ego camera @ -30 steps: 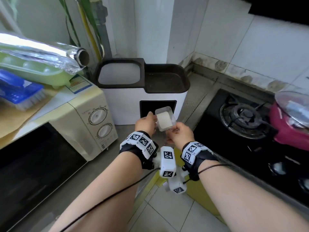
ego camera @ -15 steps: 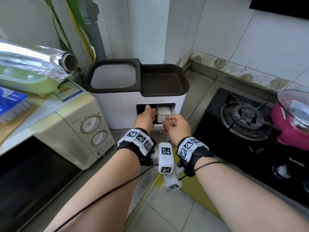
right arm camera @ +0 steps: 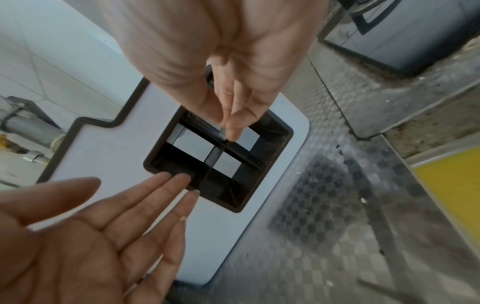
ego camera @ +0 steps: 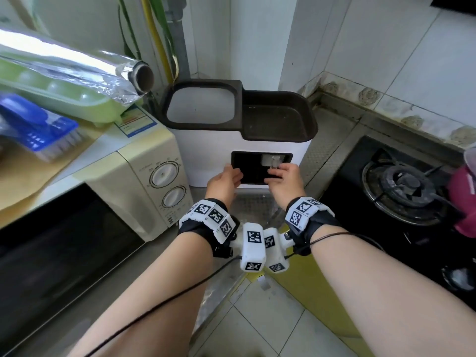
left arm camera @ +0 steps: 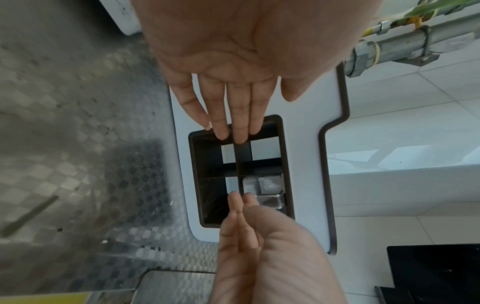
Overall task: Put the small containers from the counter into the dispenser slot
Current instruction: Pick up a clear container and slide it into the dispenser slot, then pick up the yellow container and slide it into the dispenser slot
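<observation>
Your two hands are at the dark rectangular slot point(ego camera: 261, 167) in the front of the white dispenser point(ego camera: 206, 155), which stands on the metal surface point(ego camera: 332, 140) between a cream microwave point(ego camera: 144, 176) and a gas hob point(ego camera: 401, 186).

Your left hand point(ego camera: 226, 182) is open, its fingers point(left arm camera: 235, 115) straight and together, with the tips at the left edge of the slot and holding nothing.

Your right hand point(ego camera: 284, 184) has its fingers point(left arm camera: 240, 203) extended and held close together, reaching into the right side of the slot. Their tips touch or sit just beside a small clear container point(left arm camera: 267, 189) with white contents, which is lodged in the upper right compartment behind the slot's dark dividers. Whether the fingers pinch the container's rim or only press on it cannot be told.

Risks, as a judgement:
- The container looks only part way in, so drawing your right hand back could drag it out and spill it.
- It may sit tilted against a divider. Pushing harder could jam it or tip out the contents.
- The compartments are narrow, so your fingertips could catch on a divider.
- The dispenser could slide backward, since your left hand only touches it.

No other small container shows on the surface in these views.
</observation>
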The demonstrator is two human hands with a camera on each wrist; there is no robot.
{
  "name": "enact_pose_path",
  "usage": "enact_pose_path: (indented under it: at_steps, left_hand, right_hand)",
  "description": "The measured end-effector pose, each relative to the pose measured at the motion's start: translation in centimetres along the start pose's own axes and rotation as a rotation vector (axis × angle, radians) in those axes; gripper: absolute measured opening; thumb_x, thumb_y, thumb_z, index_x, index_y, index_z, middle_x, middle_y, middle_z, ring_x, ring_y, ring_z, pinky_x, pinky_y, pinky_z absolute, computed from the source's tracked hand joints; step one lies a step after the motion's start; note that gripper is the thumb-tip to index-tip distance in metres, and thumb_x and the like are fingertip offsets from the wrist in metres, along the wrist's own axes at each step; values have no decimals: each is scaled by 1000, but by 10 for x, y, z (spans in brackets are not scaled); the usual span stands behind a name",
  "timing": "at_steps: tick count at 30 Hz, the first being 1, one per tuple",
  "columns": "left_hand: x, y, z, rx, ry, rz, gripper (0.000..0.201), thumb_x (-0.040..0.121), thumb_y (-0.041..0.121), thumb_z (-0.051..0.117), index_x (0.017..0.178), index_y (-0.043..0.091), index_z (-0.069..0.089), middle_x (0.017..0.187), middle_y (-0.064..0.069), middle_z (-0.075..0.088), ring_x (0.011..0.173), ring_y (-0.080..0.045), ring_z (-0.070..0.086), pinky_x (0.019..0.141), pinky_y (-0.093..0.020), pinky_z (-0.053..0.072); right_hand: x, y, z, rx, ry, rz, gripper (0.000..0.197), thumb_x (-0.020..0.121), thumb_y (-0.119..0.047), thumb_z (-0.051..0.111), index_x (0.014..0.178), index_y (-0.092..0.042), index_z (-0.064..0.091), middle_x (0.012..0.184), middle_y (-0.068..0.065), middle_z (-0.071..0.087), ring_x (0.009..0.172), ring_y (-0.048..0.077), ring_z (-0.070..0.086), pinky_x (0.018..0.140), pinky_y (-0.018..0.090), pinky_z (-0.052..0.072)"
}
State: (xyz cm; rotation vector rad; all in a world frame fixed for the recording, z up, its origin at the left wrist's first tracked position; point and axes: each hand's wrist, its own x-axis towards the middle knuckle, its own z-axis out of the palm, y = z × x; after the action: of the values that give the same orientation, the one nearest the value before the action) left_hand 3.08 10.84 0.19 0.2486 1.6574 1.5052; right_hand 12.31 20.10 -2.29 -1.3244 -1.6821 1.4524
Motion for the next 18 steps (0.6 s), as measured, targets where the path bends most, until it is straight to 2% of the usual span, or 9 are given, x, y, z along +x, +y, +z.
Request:
enact_pose_path:
  at_steps: [3, 5, 6, 8, 10, 11, 13, 15, 18]
  left_hand:
    - [-12, -4, -13, -19, 60, 30, 48, 101, 31, 30, 130, 1, 54, 132, -12, 61, 120, -24, 59, 88, -25, 40]
    - [-22, -9, -26, 8, 123, 53, 42, 100, 28, 36, 123, 1, 59, 117, -12, 67, 95, -20, 66, 70, -23, 43]
    - [-27, -14, -34, 20, 158, 62, 39, 99, 26, 39, 119, 1, 61, 107, -10, 68, 81, -15, 65, 64, -22, 42]
    - [-39, -24, -53, 24, 225, 66, 28, 97, 21, 44, 106, 4, 65, 89, -5, 68, 66, -9, 59, 59, -21, 42]
    - [-52, -33, -70, 11, 278, 51, 18, 96, 16, 45, 93, 10, 63, 76, -1, 65, 62, -9, 56, 59, -20, 44]
    - [-61, -38, -80, -7, 312, 46, 16, 95, 14, 46, 93, 11, 62, 73, 0, 63, 61, -9, 55, 55, -16, 44]
    - [-76, -46, -98, -36, 389, 44, 18, 94, 13, 49, 100, 8, 64, 71, 0, 63, 59, -10, 54, 46, -11, 42]
    - [-88, -53, -114, -59, 463, 36, 24, 93, 13, 50, 106, 0, 66, 70, -1, 63, 58, -9, 53, 50, -13, 40]
    - [-110, -65, -137, -56, 568, 38, 27, 94, 12, 46, 109, 0, 66, 71, 1, 62, 58, -9, 50, 53, -17, 39]
  right_hand:
    - [-15, 6, 3, -94, -56, -5, 50, 80, 3, 62, 125, -5, 42, 109, 6, 62, 96, 22, 60, 89, 38, 52]
    - [-31, 10, 10, -169, -162, -28, 38, 81, -1, 60, 116, -12, 49, 103, 8, 65, 91, 22, 60, 82, 37, 51]
    - [-39, 13, 16, -212, -237, -36, 31, 82, -2, 58, 110, -14, 52, 98, 8, 65, 87, 23, 61, 79, 35, 51]
    - [-58, 16, 28, -289, -399, -49, 26, 83, 0, 56, 108, -8, 59, 87, 7, 62, 77, 20, 59, 71, 27, 50]
    - [-75, 18, 39, -366, -530, -70, 27, 82, 0, 58, 108, -4, 64, 82, 7, 59, 70, 18, 56, 63, 18, 47]
    - [-84, 19, 45, -400, -591, -77, 27, 81, -2, 61, 107, -4, 65, 82, 6, 59, 73, 18, 56, 64, 20, 47]
    - [-97, 21, 55, -474, -690, -86, 28, 79, -7, 66, 107, -7, 67, 78, 0, 59, 78, 17, 57, 71, 24, 47]
    - [-108, 23, 63, -543, -767, -96, 31, 76, -12, 71, 107, -9, 67, 75, -3, 58, 78, 15, 57, 75, 24, 46]
    - [-127, 26, 75, -604, -879, -103, 36, 72, -15, 76, 106, -11, 63, 78, 0, 61, 69, 13, 56, 68, 23, 48]
